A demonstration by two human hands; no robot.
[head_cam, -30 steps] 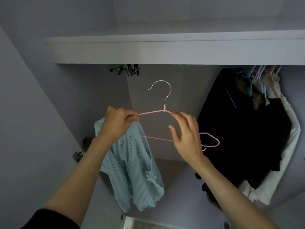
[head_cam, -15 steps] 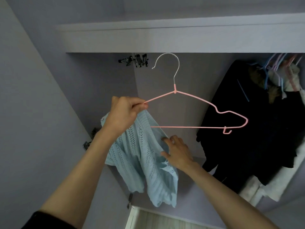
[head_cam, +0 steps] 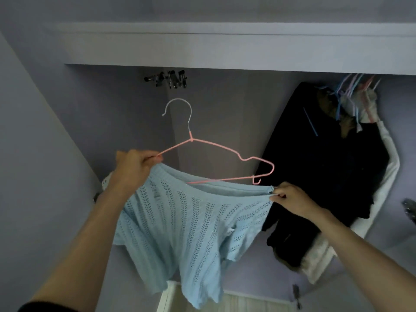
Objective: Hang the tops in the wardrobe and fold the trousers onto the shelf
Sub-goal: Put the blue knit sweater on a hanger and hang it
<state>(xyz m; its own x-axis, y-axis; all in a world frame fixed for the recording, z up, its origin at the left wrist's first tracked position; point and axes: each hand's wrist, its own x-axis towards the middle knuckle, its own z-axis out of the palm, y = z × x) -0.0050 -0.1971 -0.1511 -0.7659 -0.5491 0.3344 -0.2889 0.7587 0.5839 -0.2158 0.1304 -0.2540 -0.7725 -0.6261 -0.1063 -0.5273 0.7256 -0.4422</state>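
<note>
Left hand (head_cam: 131, 168) grips left end of pink wire hanger (head_cam: 216, 158) plus one edge of light-blue knit top (head_cam: 186, 224). Right hand (head_cam: 290, 200) pinches the top's opposite edge, stretched taut between hands just below hanger bar. Dark garments (head_cam: 326, 172) hang beyond right hand.

A cluster of metal clips (head_cam: 167, 79) hangs under the shelf; pale wooden flooring (head_cam: 247, 304) shows below.

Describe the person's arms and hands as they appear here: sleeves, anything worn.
Both forearms are bare up to the frame's edge. A dark sleeve edge shows at the left arm's upper end, bottom left corner. No sleeve shows on the right arm. The left hand and right hand show no gloves, rings or watch.
</note>
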